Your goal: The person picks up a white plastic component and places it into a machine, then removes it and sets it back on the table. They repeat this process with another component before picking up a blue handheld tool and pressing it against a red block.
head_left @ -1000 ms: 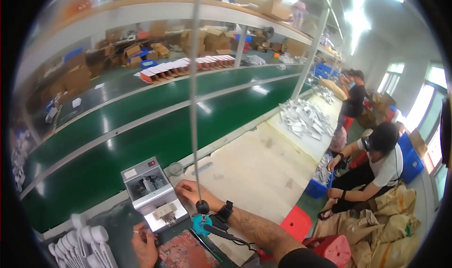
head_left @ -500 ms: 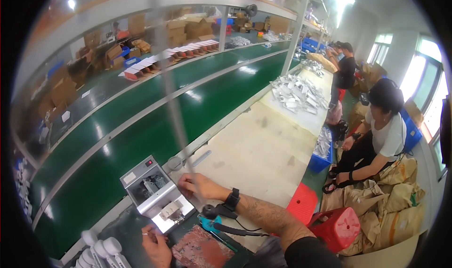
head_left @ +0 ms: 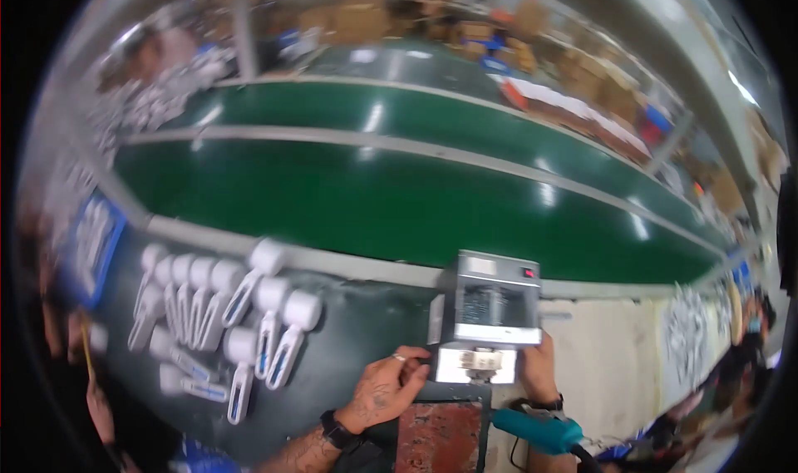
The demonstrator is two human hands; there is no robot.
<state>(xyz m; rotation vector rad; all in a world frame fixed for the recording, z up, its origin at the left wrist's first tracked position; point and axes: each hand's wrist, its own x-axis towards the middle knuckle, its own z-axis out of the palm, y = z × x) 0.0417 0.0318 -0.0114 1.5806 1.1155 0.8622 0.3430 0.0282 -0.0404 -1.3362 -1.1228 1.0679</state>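
A grey screw feeder [head_left: 492,307] with a clear window and a lit red display stands at the bench's far edge. Small metal screws seem to lie behind the window. My left hand [head_left: 384,394], with a ring, is at its left side, thumb and bent forefinger apart, fingertips at the casing. My right hand [head_left: 540,371] lies along its right side, the fingers mostly hidden by the casing. A teal electric screwdriver [head_left: 539,430] lies beside my right wrist. Directly in front of the feeder is a worn reddish mat [head_left: 439,440].
Several white round-headed, long-handled parts [head_left: 241,365] lie on the dark bench to the left. Beyond runs a green conveyor belt [head_left: 332,199]. Silvery parts [head_left: 688,332] are heaped at far right. A blue bin [head_left: 96,244] stands at left; another person's arm [head_left: 98,406] shows near it.
My view has swung left, bringing the white parts fully into sight and shifting the feeder rightward. My left hand has come up to the feeder's left side; the right stays at its right side.
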